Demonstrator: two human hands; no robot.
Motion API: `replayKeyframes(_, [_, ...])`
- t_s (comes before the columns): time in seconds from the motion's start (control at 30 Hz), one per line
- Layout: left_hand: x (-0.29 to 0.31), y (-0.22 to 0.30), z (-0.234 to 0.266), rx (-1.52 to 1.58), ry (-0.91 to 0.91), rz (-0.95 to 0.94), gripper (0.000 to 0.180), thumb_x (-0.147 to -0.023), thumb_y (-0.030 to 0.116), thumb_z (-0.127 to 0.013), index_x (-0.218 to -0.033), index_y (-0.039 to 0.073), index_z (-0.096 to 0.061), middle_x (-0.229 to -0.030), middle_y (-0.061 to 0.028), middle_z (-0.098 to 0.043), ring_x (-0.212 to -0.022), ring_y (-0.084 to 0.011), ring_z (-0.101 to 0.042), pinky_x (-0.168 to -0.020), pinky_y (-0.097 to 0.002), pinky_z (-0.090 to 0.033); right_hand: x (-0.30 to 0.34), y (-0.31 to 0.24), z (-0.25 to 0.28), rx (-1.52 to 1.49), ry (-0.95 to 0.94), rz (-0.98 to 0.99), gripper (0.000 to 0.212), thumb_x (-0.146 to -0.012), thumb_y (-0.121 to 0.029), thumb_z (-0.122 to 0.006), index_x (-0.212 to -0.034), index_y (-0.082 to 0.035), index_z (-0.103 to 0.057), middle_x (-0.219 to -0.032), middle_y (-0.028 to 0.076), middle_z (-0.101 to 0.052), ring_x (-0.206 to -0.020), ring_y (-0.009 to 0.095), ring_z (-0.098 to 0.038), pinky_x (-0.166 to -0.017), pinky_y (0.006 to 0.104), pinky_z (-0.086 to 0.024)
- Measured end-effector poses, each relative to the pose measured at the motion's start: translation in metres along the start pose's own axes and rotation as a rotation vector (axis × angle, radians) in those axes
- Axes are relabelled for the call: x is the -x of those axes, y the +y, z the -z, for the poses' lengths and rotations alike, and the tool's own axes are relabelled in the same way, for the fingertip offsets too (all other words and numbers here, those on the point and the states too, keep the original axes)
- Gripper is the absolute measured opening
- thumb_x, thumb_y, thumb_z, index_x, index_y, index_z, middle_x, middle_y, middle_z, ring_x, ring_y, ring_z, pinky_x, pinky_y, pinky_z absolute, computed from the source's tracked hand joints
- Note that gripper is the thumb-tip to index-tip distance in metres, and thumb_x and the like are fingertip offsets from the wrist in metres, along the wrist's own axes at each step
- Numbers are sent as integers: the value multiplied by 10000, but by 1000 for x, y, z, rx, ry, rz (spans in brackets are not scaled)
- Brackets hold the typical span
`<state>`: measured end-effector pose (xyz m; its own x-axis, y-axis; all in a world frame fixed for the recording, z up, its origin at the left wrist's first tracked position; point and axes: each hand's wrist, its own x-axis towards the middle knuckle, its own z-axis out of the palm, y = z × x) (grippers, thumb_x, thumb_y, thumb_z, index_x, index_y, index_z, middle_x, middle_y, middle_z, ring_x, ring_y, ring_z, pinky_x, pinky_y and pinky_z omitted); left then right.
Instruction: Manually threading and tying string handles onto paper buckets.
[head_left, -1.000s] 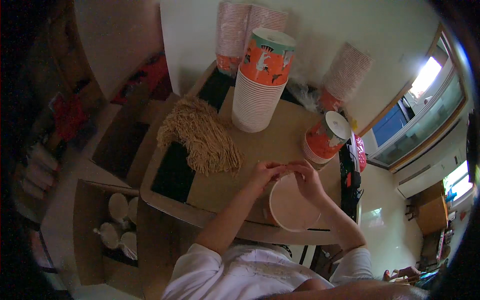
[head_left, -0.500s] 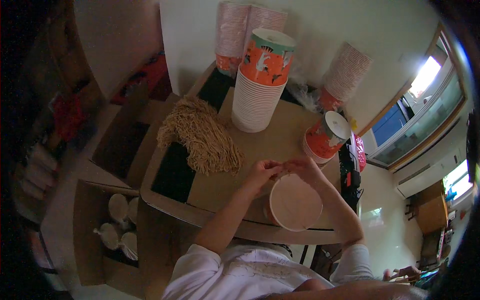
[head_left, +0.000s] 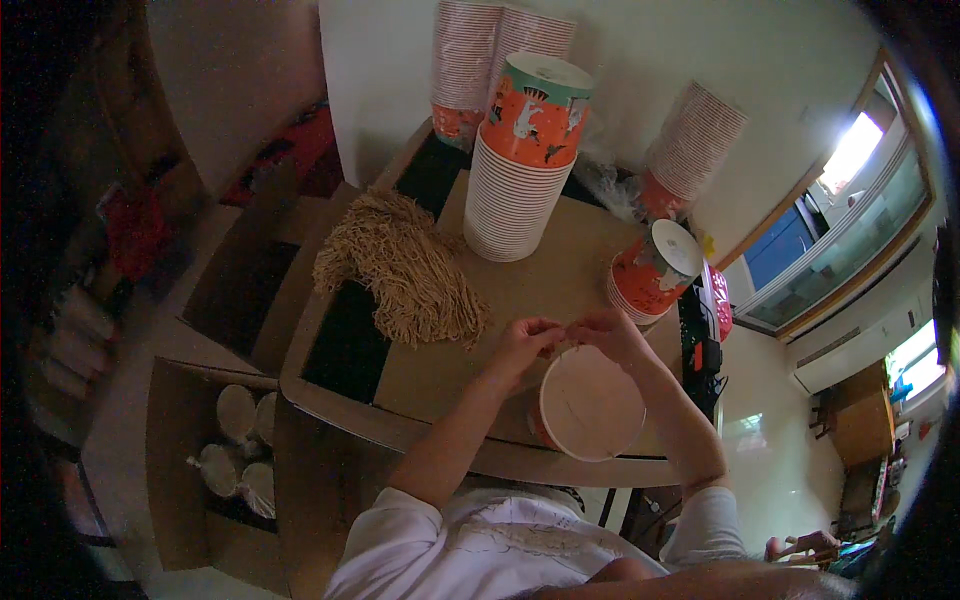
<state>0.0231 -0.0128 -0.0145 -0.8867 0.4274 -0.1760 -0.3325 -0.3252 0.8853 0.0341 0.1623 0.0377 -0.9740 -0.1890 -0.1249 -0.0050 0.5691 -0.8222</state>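
A round paper bucket (head_left: pixel 592 405) stands at the table's near edge, its pale inside facing up and a bit of orange side showing. A thin line crosses the inside. At its far rim my left hand (head_left: pixel 535 338) and my right hand (head_left: pixel 607 335) meet, fingertips closed in a pinch. A bit of tan string (head_left: pixel 572 346) seems to show between them, mostly hidden by the fingers. Left of my hands lies a loose bundle of tan strings (head_left: pixel 405 270). Beyond my right hand is a short stack of orange printed buckets (head_left: pixel 650 275), bottom up.
A tall stack of white-rimmed buckets (head_left: pixel 512 205) stands mid-table, with plastic-wrapped stacks (head_left: pixel 465 70) behind and another stack (head_left: pixel 697 140) at the back right. Left of the table, an open cardboard box (head_left: pixel 180 440) holds several wrapped pale rolls. Dark devices (head_left: pixel 705 355) line the table's right edge.
Both hands stay at the bucket's far rim, with only slight shifts of the fingers. The bucket and the stacks stand as before.
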Motion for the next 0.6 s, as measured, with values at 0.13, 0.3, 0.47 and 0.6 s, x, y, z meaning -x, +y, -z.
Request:
replayKeyframes(0.13, [3, 7, -1, 66, 22, 37, 152, -774, 184, -617, -853, 55, -606, -739, 1, -598, -612, -71, -516, -562, -221, -436, -1, 5, -2, -21, 32, -13, 157, -751, -167, -630, -769, -12, -626, -640, 17, -577, -607, 87, -500, -541, 257, -419])
replayKeyframes(0.3, [5, 8, -3, -77, 16, -57, 148, -779, 143, -608, -894, 50, -612, -756, -4, -610, -597, -69, -514, -527, -214, -424, 2, -4, -3, 16, 47, -9, 124, -749, -134, -621, -758, -10, -625, -649, 15, -582, -615, 77, -514, -553, 233, -421])
replayKeyframes(0.47, [3, -1, -4, -255, 15, -242, 156, -773, 99, -609, -909, 24, -620, -759, -22, -624, -618, -68, -534, -550, -215, -440, 0, 0, -2, 25, 61, -19, 85, -747, -90, -606, -738, -6, -620, -649, 12, -585, -615, 67, -526, -559, 214, -423])
replayKeyframes(0.6, [2, -3, -4, -314, 19, -348, 142, -766, 90, -614, -886, 16, -631, -747, -30, -634, -635, -70, -555, -577, -227, -456, 0, 3, -2, 74, 61, 1, 96, -741, -102, -615, -728, -7, -619, -634, 12, -580, -608, 69, -525, -551, 216, -422])
